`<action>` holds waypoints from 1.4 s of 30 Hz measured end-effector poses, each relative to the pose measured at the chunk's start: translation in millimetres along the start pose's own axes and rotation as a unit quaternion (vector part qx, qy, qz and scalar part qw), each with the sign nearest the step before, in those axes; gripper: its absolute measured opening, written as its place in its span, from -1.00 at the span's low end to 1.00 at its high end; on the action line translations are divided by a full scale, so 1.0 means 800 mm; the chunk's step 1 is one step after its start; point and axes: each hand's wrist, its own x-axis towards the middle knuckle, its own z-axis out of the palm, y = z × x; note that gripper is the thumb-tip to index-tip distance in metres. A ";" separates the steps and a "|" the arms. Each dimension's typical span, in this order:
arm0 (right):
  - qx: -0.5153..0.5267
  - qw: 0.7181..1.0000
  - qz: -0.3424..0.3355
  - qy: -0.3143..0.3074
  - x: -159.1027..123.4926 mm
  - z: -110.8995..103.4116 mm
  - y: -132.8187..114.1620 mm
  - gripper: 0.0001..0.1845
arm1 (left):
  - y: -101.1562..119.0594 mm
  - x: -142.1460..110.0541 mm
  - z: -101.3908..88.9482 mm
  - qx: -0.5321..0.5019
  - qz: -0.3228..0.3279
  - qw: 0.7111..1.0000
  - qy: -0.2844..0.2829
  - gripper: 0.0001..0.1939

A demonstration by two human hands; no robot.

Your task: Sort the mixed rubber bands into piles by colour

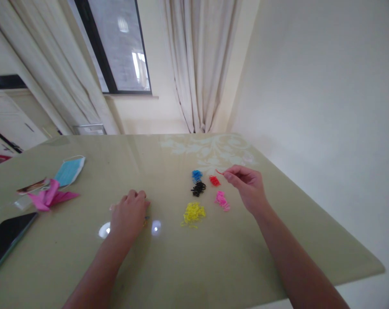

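Observation:
My right hand (247, 184) is closed in a pinch on a thin red rubber band (219, 172), held up just right of a small heap of red rubber bands (214, 180). Pink rubber bands (222, 201) lie below that heap. To its left are piles of blue rubber bands (197, 176), black rubber bands (199, 189) and yellow rubber bands (193, 213). My left hand (129, 216) rests low on the table, palm down with curled fingers. A few blue and yellow bits (146, 221) peek out beside it; its fingertips and whatever lies under them are hidden.
On the left of the glossy table (168, 266) lie a dark phone (9, 238), a pink folded-paper figure (51, 196) and a blue face mask (69, 171). A white wall (336, 128) runs along the right edge; curtains (197, 64) hang behind.

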 end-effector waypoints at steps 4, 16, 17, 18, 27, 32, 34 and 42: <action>-0.015 1.000 -0.003 0.011 0.004 -0.005 0.004 -0.78 | 0.002 0.003 0.001 0.001 0.024 1.000 -0.013 -0.67; -0.401 0.916 -0.033 -0.015 0.018 -0.012 0.052 -0.75 | 0.010 0.003 -0.015 -0.088 -0.009 0.996 0.012 -0.66; -0.427 0.903 -0.019 -0.034 0.019 -0.012 0.059 -0.75 | 0.011 0.004 -0.015 -0.099 -0.016 0.995 0.017 -0.66; -0.446 0.893 -0.006 -0.052 0.020 -0.011 0.066 -0.75 | 0.011 0.004 -0.015 -0.110 -0.021 0.993 0.024 -0.66; -0.487 0.871 0.010 -0.070 0.024 -0.010 0.083 -0.74 | 0.012 0.007 -0.017 -0.190 -0.029 0.979 0.063 -0.71; -0.439 0.894 -0.047 -0.076 0.012 0.009 0.062 -0.72 | 0.015 0.005 -0.019 -0.189 -0.057 0.979 0.048 -0.71; -0.415 0.902 -0.070 -0.098 0.003 0.022 0.055 -0.71 | 0.016 0.005 -0.019 -0.211 -0.042 0.974 0.065 -0.74; -0.350 0.917 -0.095 -0.167 -0.035 0.068 0.041 -0.72 | 0.017 0.013 -0.015 -0.457 0.018 0.887 0.071 -0.80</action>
